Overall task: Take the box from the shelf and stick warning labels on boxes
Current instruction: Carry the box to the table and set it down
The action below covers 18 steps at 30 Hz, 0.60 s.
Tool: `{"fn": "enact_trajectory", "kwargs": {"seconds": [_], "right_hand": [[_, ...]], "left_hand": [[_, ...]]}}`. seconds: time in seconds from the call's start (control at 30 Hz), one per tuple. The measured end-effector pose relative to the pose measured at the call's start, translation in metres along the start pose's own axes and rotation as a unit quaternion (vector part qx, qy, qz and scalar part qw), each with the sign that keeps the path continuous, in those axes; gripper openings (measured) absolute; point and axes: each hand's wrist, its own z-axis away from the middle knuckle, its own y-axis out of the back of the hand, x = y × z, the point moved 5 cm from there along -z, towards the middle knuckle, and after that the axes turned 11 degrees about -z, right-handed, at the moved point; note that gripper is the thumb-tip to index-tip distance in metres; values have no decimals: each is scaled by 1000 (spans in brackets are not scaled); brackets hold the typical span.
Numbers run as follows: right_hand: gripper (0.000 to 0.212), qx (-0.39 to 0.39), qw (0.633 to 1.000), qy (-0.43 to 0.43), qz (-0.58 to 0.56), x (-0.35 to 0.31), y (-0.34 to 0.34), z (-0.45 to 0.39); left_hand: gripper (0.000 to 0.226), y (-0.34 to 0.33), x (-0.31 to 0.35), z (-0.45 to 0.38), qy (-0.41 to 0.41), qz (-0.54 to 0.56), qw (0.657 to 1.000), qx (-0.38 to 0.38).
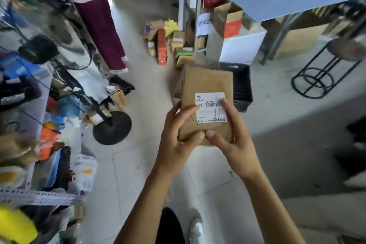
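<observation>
A flat brown cardboard box (206,85) is held out in front of me over the floor, its top face up. A white shipping label (210,108) with a barcode is stuck on that face, printed upside down from my side. My left hand (178,134) grips the box's near left corner, thumb on top. My right hand (229,136) grips the near right corner, thumb on top and fingers along the label's right edge. No warning label is visible.
Crowded shelves (39,105) of goods run along the left. A person in dark red trousers (101,25) stands ahead on the left. Parcels (166,43) lie on the floor ahead. A black crate (240,87) sits behind the box, a black stool (326,65) and blue-topped table (287,0) to the right.
</observation>
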Motion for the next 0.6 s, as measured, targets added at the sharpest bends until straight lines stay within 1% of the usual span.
{"fn": "enact_trajectory", "kwargs": {"seconds": [0.2, 0.43, 0.6], "right_hand": [[76, 92, 995, -14, 26, 18, 51, -59], [77, 212, 976, -6, 37, 28, 106, -119], [79, 271, 962, -18, 35, 46, 155, -153]], "left_hand": [[54, -60, -18, -94, -23, 41, 994, -96], [55, -126, -19, -198, -71, 94, 971, -207], [54, -188, -17, -253, -77, 105, 958, -256]]}}
